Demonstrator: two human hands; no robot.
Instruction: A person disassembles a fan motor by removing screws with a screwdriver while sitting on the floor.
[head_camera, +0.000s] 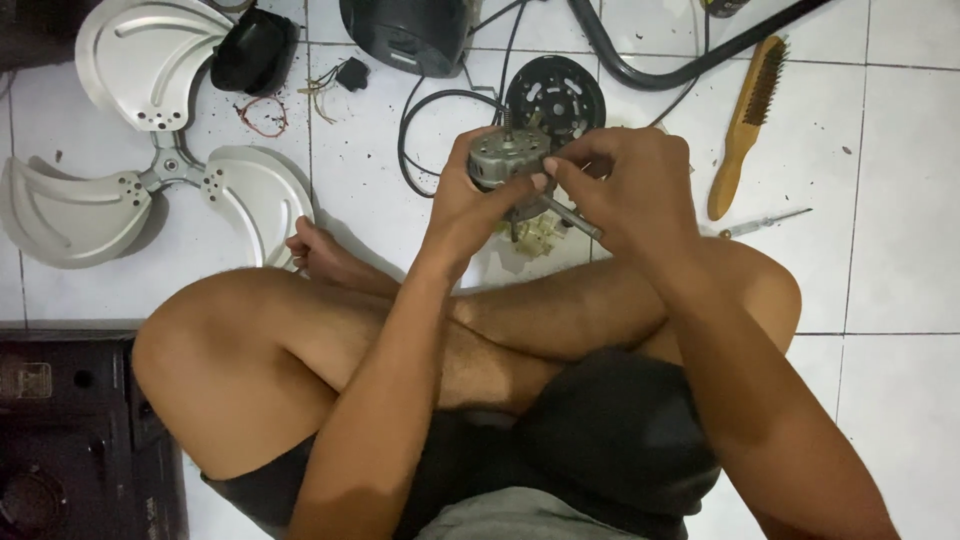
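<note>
Nearest the lens: your dark shorts (610, 440) and crossed bare legs (300, 350), seated on the white tiled floor (900, 250). One foot (315, 250) pokes out beside the fan blade.

Hands, raised above the knees:
- Your left hand (465, 205) is wrapped around the small grey fan motor (508, 160), fingers curled on its housing, thumb side up. Firm grasp.
- Your right hand (625, 185) is closed around a thin metal rod-like tool (572, 217), which slants down to the right out of your fingers. Fingertips meet the motor's right edge. Whether the tool's tip sits in the motor, you cannot tell; your fingers hide it.

The motor sits between both hands, off the floor, with a short shaft standing up from its top.

On the floor around you:
- A black round vented cover (556, 97), just beyond the motor, partly hidden by it.
- A black cable (425, 130) looping left of that cover.
- A pale three-bladed fan blade (150, 150), far left.
- A wooden-handled wire brush (748, 125), right of your right hand, well apart.
- A small screwdriver (765, 222), lying below the brush handle.
- A red wire loop (264, 116) and loose wire ends near a small black plug (352, 73).
- A black box (70, 430) at lower left.
- Dark specks scattered over the tiles.
</note>
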